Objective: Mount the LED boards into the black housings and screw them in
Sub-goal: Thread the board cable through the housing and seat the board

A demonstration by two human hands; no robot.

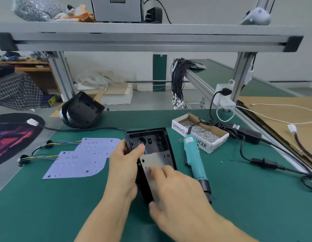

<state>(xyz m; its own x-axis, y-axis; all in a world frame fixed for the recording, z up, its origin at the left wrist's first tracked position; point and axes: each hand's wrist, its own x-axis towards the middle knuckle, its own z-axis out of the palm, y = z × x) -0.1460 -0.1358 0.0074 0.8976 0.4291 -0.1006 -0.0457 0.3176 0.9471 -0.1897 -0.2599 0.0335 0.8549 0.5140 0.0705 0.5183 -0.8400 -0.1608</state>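
Note:
A black housing [151,137] lies open side up on the green mat. My left hand [123,165] grips its left wall, thumb reaching in near the coloured wires at a round hole. My right hand [177,193] holds a grey LED board [154,160] by its near end, tilted into the housing with its back side up. Two more LED boards [82,159] with wire tails lie flat to the left. A teal electric screwdriver [195,159] lies just right of the housing. A box of screws [202,131] stands behind it.
A stack of black housings [82,110] leans at the mat's far left edge. Black power cables and an adapter [245,133] run across the right side. An aluminium frame shelf [151,37] spans overhead. Cardboard [277,119] lies at the right.

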